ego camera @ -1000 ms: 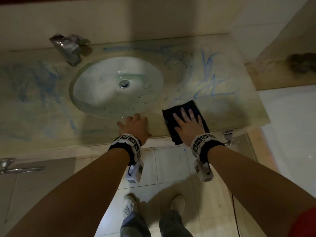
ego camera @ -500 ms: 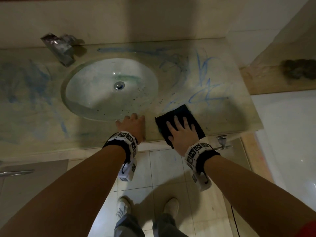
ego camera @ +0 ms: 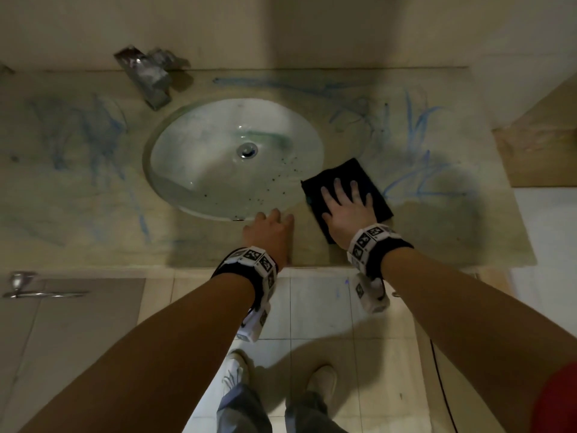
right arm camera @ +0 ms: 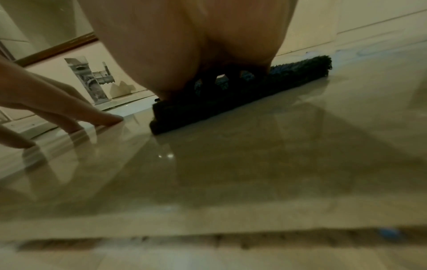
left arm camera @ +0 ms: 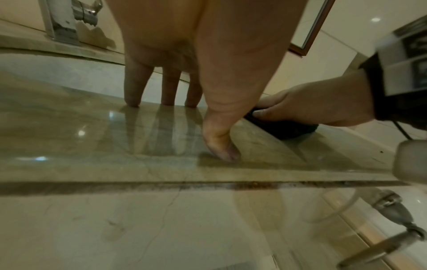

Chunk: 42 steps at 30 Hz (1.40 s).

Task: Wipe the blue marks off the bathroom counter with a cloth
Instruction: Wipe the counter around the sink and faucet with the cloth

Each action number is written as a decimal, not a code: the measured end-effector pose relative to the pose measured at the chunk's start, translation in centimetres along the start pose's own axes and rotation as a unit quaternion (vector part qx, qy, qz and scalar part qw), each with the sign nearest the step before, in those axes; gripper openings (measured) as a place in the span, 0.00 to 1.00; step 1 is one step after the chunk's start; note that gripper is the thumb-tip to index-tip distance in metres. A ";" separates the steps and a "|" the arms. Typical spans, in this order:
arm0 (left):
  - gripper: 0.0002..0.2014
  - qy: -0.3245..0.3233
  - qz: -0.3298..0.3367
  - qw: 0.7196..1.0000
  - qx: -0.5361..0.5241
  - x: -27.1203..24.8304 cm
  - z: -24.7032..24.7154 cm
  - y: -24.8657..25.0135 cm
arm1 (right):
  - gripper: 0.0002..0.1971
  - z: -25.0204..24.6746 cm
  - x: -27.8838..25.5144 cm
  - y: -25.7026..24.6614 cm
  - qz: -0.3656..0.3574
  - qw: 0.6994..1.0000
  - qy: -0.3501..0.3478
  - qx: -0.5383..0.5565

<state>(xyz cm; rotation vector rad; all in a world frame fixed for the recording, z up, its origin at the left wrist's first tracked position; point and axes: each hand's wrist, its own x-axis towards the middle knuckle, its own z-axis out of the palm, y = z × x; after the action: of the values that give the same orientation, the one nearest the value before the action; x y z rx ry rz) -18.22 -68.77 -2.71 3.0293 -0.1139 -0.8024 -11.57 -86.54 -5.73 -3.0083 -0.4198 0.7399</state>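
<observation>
A dark folded cloth (ego camera: 368, 179) (left arm camera: 291, 127) (right arm camera: 300, 71) lies flat on the beige counter (ego camera: 468, 239), just right of the sink. My right hand (ego camera: 346, 207) presses on it with straight, spread fingers. Blue scribbles (ego camera: 418, 170) cover the counter beyond and right of the cloth. More blue smears (ego camera: 93, 145) spread over the counter left of the sink. My left hand (ego camera: 271, 229) (left arm camera: 184, 106) rests on the front of the counter by the sink's rim, with straight fingertips (left arm camera: 131, 102) touching the stone and holding nothing.
A white oval sink (ego camera: 203, 157) with a metal drain (ego camera: 247, 150) is set in the counter's middle. A chrome tap (ego camera: 146, 76) stands at its back left. A wall rises behind, and a wooden ledge (ego camera: 537, 151) lies at the right. My feet (ego camera: 321, 382) stand on floor tiles.
My right hand has slid the cloth away from the front edge, further onto the counter toward the blue scribbles. My left hand has stayed on the counter by the sink.
</observation>
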 end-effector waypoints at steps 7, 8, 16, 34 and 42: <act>0.45 -0.007 -0.003 1.000 -0.001 -0.2 -0.1 0.2 | 0.30 -1.1 1.2 0.0 -0.022 1.000 -0.013 0.015; 0.45 -0.010 -0.002 1.000 0.000 -0.1 -0.1 0.3 | 0.30 -0.9 0.9 0.1 -0.024 0.999 -0.013 0.018; 0.39 -0.034 -0.019 0.999 -0.002 -0.1 -0.6 1.0 | 0.31 2.6 -6.3 1.4 -0.014 0.999 -0.039 0.002; 0.32 0.022 -0.018 0.999 -0.034 1.9 -1.3 3.8 | 0.31 1.8 -2.9 4.1 0.017 1.000 -0.003 0.025; 0.32 0.031 -0.013 0.999 -0.025 2.6 -0.7 3.5 | 0.30 -1.2 3.2 2.0 0.019 0.999 0.018 0.019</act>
<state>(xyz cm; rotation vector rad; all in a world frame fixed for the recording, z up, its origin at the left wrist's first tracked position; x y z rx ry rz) -15.86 -72.43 -3.31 3.0112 -0.0539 -0.7015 -7.81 -87.60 -6.27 -2.9974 -0.3454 0.6859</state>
